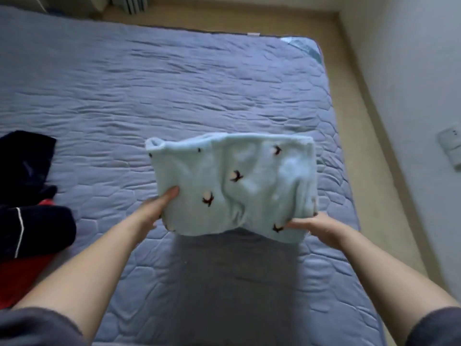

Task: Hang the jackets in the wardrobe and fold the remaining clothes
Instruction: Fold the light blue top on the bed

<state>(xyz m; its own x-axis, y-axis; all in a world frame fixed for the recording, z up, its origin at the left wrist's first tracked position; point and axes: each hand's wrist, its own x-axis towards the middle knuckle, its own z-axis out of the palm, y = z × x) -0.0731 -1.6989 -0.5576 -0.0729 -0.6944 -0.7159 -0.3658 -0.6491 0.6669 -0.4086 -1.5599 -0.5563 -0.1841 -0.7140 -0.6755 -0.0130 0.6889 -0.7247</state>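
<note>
A folded pale-blue garment [232,186] with small dark motifs is held over a blue quilted bed [149,96], near the centre of the view. The left hand [159,208] grips its edge at 7 o'clock, thumb on top. The right hand [309,227] pinches the corner at 5 o'clock. Lowering it level and smoothing the creases should keep the layers aligned. Dark clothes [32,196] lie at 9 o'clock.

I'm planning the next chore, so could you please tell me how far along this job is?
The light blue garment looks folded; the left hand and right hand grip its near edge above the bed. Left to do: the dark clothes and a red garment heaped at the bed's left edge.
</note>
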